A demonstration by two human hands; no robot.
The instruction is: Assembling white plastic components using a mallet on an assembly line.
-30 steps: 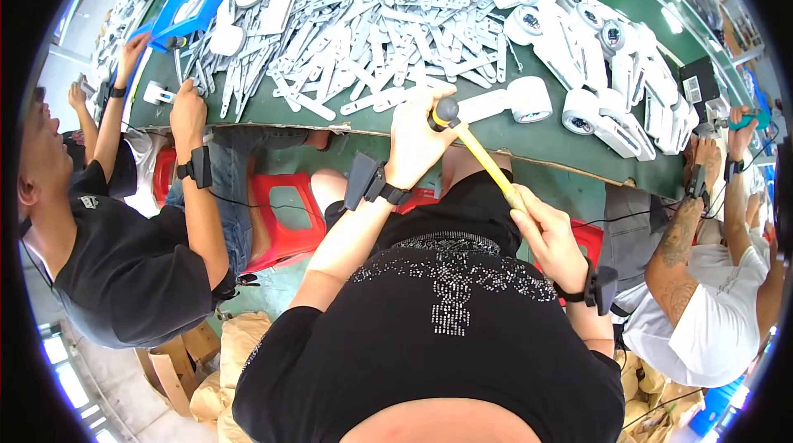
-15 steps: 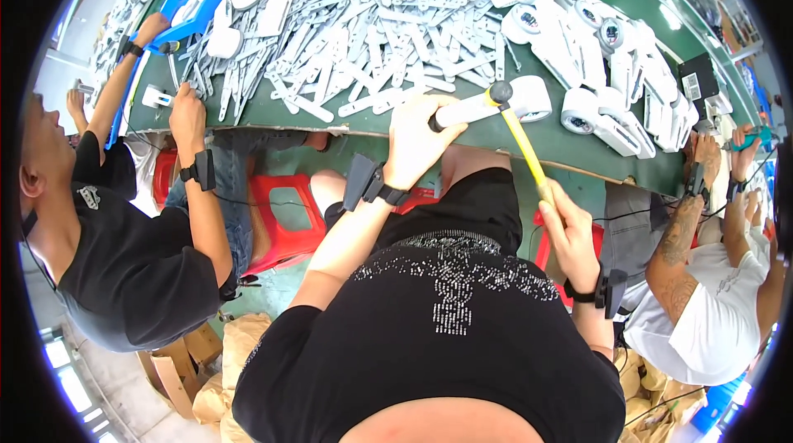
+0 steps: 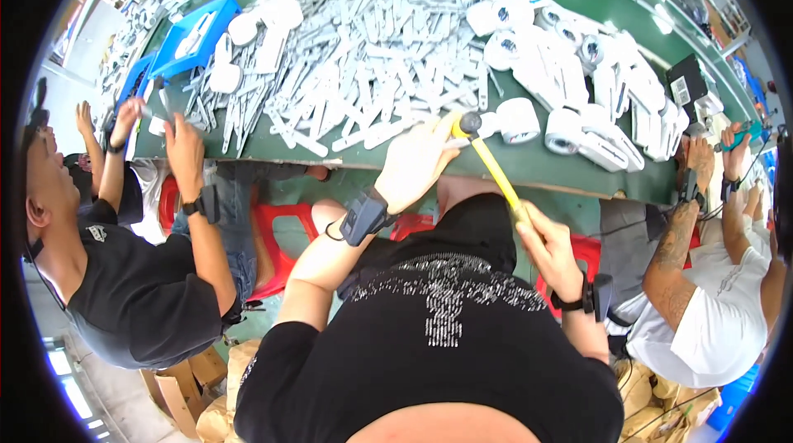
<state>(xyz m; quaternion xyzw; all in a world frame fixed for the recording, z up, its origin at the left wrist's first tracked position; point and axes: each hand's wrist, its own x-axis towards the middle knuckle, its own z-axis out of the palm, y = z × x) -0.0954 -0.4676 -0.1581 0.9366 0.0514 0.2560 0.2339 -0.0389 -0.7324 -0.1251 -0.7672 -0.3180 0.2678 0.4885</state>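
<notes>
My left hand (image 3: 417, 158) is closed around the near end of a white plastic arm with a round head (image 3: 519, 121), at the table's front edge. My right hand (image 3: 549, 249) grips a hammer (image 3: 498, 170) by its yellow handle. The dark hammer head overlaps the white arm close to my left fingers; whether it touches cannot be told. Beyond my hands lies a heap of loose grey-white strips (image 3: 388, 54). More white round-headed arms (image 3: 591, 137) are stacked to the right.
On the green table (image 3: 289, 155), a blue tray (image 3: 194, 38) stands at far left and a black box (image 3: 687, 83) at right. A co-worker in black (image 3: 140, 286) works on the left; another in white (image 3: 702, 319) sits right, near a teal power tool (image 3: 741, 137). Red stools (image 3: 277, 249) stand below.
The whole view has shifted a little. The hammer head and the white arm appear lower and further left, and my left wrist has turned. Both hands keep their holds.
</notes>
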